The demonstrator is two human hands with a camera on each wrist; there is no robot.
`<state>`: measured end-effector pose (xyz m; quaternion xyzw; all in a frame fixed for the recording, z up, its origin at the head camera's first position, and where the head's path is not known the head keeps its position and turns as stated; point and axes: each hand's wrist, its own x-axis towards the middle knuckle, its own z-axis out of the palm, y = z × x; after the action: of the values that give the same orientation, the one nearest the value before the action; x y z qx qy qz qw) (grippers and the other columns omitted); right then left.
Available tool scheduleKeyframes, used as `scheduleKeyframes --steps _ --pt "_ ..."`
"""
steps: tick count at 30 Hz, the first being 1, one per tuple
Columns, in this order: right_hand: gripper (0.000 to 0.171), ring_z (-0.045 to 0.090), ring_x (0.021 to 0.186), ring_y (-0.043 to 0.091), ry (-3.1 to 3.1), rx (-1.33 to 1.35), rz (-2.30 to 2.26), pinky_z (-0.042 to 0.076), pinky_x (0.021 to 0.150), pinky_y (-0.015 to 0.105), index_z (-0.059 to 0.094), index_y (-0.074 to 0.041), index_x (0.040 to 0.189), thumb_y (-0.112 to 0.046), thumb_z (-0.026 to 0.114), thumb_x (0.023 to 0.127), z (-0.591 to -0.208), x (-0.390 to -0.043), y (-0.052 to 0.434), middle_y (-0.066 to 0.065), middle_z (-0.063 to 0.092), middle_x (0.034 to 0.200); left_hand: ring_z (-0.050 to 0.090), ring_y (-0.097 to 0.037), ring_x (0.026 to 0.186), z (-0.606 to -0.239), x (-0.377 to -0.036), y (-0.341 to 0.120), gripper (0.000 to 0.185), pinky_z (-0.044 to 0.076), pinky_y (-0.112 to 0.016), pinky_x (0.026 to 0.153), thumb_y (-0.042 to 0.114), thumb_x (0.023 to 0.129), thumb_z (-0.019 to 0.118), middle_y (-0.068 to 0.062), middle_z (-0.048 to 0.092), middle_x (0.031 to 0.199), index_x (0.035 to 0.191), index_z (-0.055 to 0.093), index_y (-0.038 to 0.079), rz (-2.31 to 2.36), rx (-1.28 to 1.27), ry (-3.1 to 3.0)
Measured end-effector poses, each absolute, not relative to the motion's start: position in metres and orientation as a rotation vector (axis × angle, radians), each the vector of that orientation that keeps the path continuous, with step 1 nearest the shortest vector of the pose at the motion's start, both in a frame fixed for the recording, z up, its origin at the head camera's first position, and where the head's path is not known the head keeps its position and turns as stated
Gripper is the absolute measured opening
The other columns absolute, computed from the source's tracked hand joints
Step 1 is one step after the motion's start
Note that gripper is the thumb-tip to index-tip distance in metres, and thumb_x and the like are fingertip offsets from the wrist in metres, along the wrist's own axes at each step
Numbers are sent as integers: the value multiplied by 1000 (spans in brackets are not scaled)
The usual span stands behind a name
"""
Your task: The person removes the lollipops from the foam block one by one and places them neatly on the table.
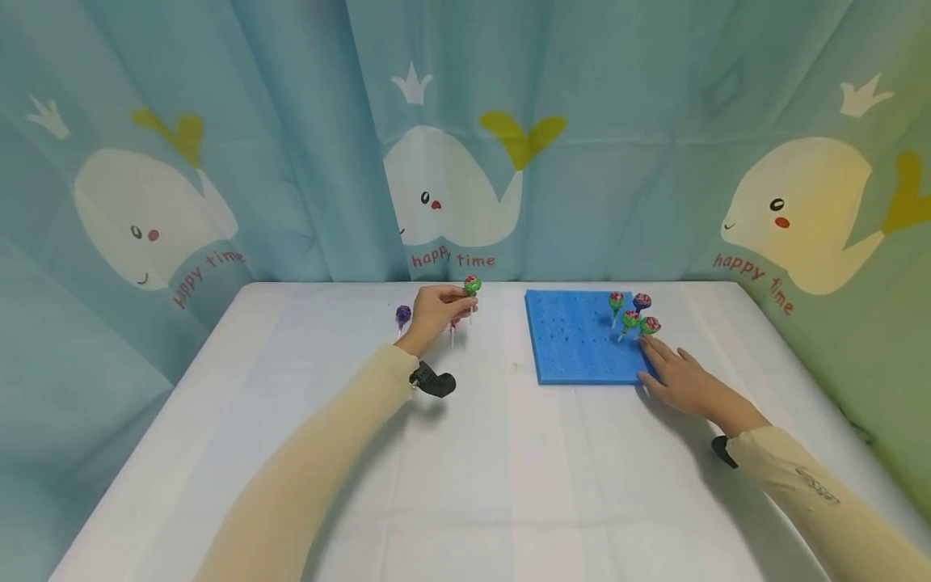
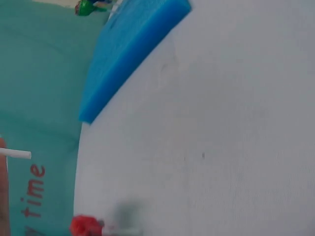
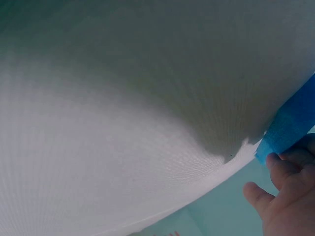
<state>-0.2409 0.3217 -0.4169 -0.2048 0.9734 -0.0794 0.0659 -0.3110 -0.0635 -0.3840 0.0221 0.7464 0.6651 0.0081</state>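
Observation:
My left hand point(image 1: 434, 317) pinches a green-wrapped lollipop point(image 1: 472, 284) between thumb and fingers, head up and stick pointing down. In the left wrist view only its white stick point(image 2: 18, 154) shows at the left edge. Beside that hand a purple lollipop point(image 1: 403, 314) stands upright, and a red lollipop point(image 2: 86, 225) is partly hidden behind the fingers in the head view. To the right lies a blue foam board point(image 1: 575, 356) dotted with small holes. Several lollipops point(image 1: 630, 319) stick up from its right part. My right hand point(image 1: 684, 381) rests against the board's right edge, fingers extended.
A white cloth covers the table point(image 1: 473, 485). Behind it hangs a blue-green curtain point(image 1: 625, 218) printed with whales, close to the table's back edge. Black wrist straps point(image 1: 434, 380) sit at both cuffs.

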Motion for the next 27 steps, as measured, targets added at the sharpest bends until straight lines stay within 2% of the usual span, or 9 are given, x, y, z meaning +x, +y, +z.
scheduleKeyframes --steps 11,13,16,18,20,22,27 --pt "64 24 134 51 2922 -616 -235 19 106 69 24 17 140 -28 44 99 -415 -243 323 37 22 146 64 2 73 -373 -314 -121 33 55 -17 77 11 87 66 -23 66 112 114 63 -6 2037 -91 2408" --pt "65 23 135 51 2916 -612 -240 19 106 68 23 17 140 -29 43 99 -416 -242 324 37 21 147 64 2 72 -372 -315 -130 34 55 -17 77 10 87 66 -18 68 105 116 62 -7 2062 -135 2389" --pt "65 24 134 51 2917 -613 -237 20 106 68 23 17 140 -29 44 99 -414 -241 323 37 21 146 64 3 68 -372 -318 -144 34 55 -16 74 6 87 65 -3 68 87 116 60 -10 2111 -178 2366" --pt "65 24 134 51 2916 -609 -238 19 106 68 23 17 140 -28 44 98 -413 -241 322 37 21 146 64 3 67 -371 -319 -152 34 56 -17 75 4 87 64 6 65 77 118 59 -11 2125 -204 2358" --pt "65 23 134 51 2917 -604 -230 19 106 68 23 17 140 -28 44 98 -412 -241 322 37 21 147 64 3 67 -371 -320 -160 36 55 -21 81 3 88 63 9 62 75 120 57 -12 2106 -219 2366" --pt "65 23 135 51 2916 -591 -225 19 107 68 23 17 140 -28 44 98 -413 -241 323 36 21 147 63 4 68 -370 -319 -166 37 54 -27 87 3 88 62 6 63 79 122 55 -12 2068 -234 2377" --pt "65 22 135 51 2908 -576 -229 17 108 68 22 17 141 -28 43 99 -416 -243 322 36 19 147 59 5 70 -374 -316 -182 37 49 -35 98 2 91 59 -11 61 106 125 52 -10 1944 -329 2391"
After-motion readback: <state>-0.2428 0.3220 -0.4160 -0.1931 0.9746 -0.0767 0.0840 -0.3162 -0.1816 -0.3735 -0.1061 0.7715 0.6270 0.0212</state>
